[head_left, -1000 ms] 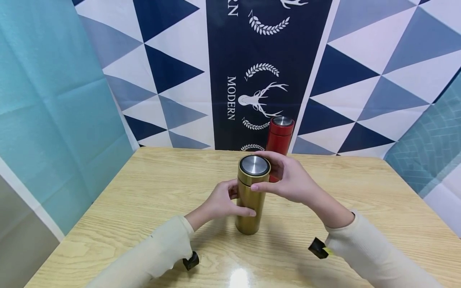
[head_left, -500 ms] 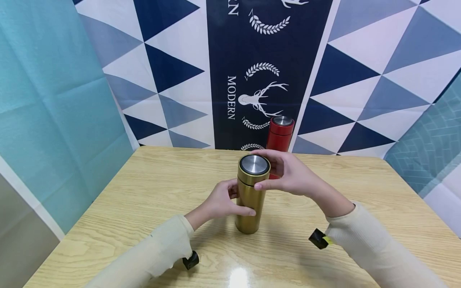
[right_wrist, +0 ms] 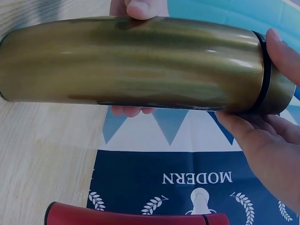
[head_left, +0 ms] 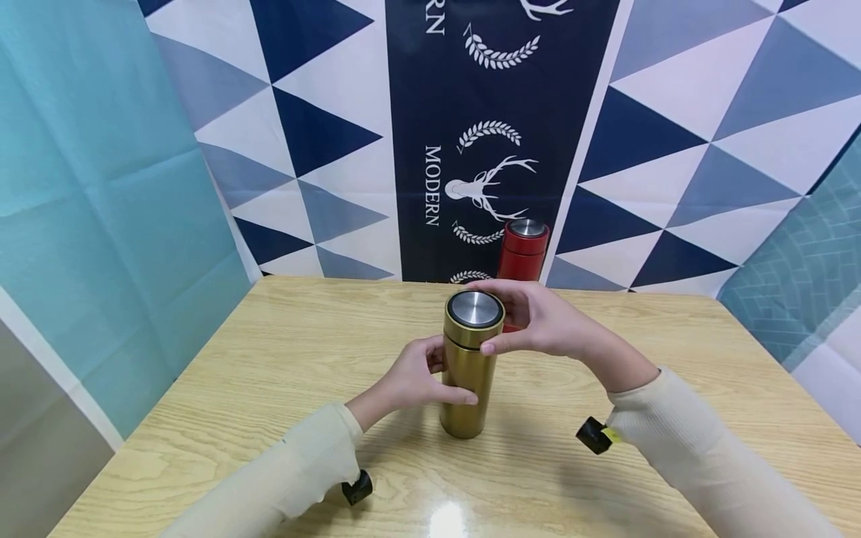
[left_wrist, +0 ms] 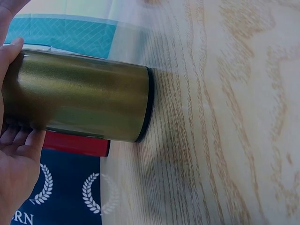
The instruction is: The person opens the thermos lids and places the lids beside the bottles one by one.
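A gold vacuum flask (head_left: 467, 377) with a brushed steel disc on its lid (head_left: 475, 308) stands upright on the wooden table. Around its body, at mid-height, my left hand (head_left: 420, 377) grips it with the thumb across the near side. My right hand (head_left: 548, 321) holds the lid from the right, thumb at the seam below it and fingers behind. In the right wrist view a dark ring (right_wrist: 265, 70) marks the seam, and the lid shows right against the body. The left wrist view shows the flask's black base edge (left_wrist: 147, 105) at the table.
Behind the gold flask and to its right stands a red flask (head_left: 523, 258), partly covered by my right hand. The wooden table (head_left: 303, 321) reaches back to a patterned cloth (head_left: 336, 149). Teal cloth hangs (head_left: 114, 187) on the left side.
My right thumb has slid a little to the right along the lid seam, and the right wrist and forearm have risen slightly. The left hand and the gold flask have stayed put.
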`<state>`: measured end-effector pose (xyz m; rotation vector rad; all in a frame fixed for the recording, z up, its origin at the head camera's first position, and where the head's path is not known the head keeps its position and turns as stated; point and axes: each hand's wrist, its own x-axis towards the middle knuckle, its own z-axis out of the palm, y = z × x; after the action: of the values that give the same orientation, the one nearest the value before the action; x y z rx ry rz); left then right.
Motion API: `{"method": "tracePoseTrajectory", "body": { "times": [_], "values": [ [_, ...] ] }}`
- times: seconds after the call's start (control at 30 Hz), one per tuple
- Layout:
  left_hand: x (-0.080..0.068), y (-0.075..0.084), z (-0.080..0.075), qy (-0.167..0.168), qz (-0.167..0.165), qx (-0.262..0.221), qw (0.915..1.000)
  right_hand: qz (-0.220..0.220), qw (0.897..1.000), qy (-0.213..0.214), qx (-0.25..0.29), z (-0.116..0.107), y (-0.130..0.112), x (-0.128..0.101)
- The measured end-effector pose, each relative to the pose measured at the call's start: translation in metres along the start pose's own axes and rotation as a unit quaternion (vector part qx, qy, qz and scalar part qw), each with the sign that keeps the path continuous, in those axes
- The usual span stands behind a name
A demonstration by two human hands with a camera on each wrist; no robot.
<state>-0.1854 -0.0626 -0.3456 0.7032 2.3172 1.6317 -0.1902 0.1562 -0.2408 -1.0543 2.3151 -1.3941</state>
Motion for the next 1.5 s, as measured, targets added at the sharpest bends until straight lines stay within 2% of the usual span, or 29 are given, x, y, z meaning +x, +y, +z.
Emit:
{"method": "tracePoseTrajectory", "body": {
  "times": [0.47,0.77,0.87,1.0,1.13,1.23,1.37,1.5],
  "values": [
    [0.0,0.0,0.0,0.002,-0.002,0.007,1.0,0.014,0.999,-0.03,0.01,-0.005,-0.001,0.002],
    [0.001,0.001,0.0,0.008,-0.001,0.004,1.0,-0.003,0.999,-0.019,0.044,-0.002,0.0,0.001],
    [0.001,0.0,0.002,0.006,-0.002,0.002,1.0,-0.003,0.999,0.01,0.037,0.005,-0.001,-0.003],
    [0.0,0.0,0.002,0.006,0.0,0.003,1.0,0.023,0.996,0.082,0.007,0.019,-0.006,-0.007],
    [-0.001,-0.001,0.003,0.006,0.008,-0.004,0.9999,0.062,0.986,0.154,-0.026,0.035,-0.012,-0.01],
    [-0.001,-0.001,0.003,0.007,0.012,-0.013,0.9998,0.071,0.977,0.197,-0.041,0.046,-0.015,-0.01],
    [-0.001,-0.002,0.004,0.006,0.015,-0.022,0.9996,0.061,0.972,0.224,-0.044,0.053,-0.014,-0.01],
    [0.0,-0.002,0.004,0.006,0.016,-0.021,0.9996,0.05,0.974,0.216,-0.04,0.052,-0.011,-0.01]
  ]
}}
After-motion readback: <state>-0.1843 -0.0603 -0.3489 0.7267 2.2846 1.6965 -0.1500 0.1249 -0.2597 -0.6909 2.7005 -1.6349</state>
